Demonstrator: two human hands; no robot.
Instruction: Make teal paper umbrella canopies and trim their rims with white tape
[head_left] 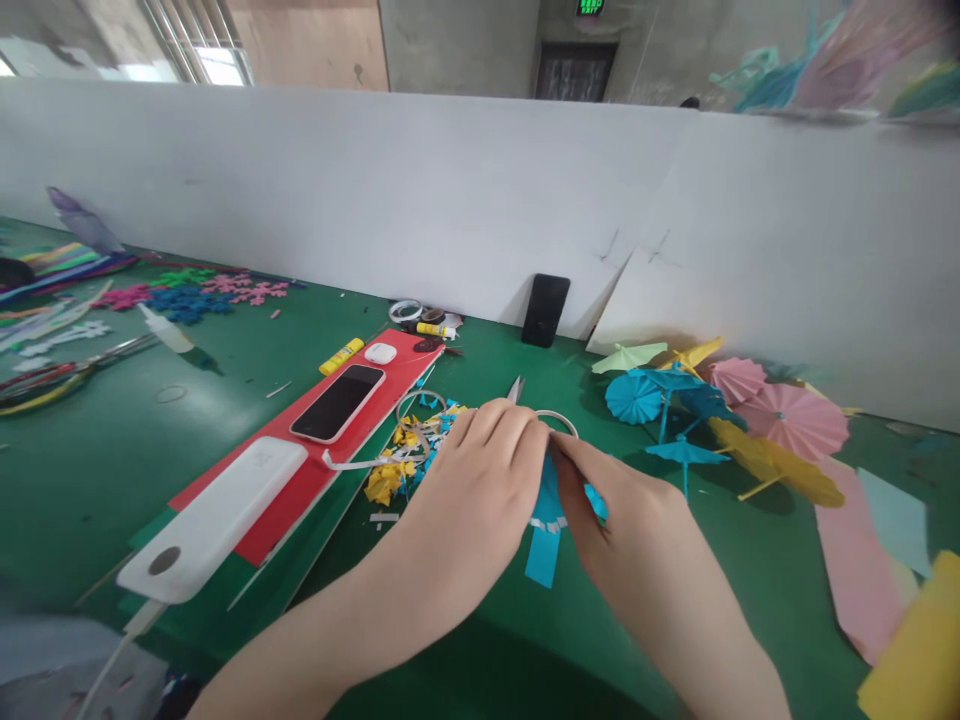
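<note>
My left hand [469,490] and my right hand [611,520] meet over the green table [112,440], both with fingers pinched on a folded blue paper piece [546,520] that has a white strip across it. The paper's lower end hangs out below my fingers. Just beyond my fingertips lie a roll of tape [559,420] and the tip of a pair of scissors [515,388]. Blue and yellow paper scraps [397,460] are heaped to the left of my left hand.
A red sheet [300,480] at left carries a phone [337,402], a white power bank [214,520] and an earbud case [380,353]. Finished paper umbrellas [720,410] lie at right, with pink and yellow sheets [862,560]. A white partition [450,200] backs the table; a black phone [545,310] leans on it.
</note>
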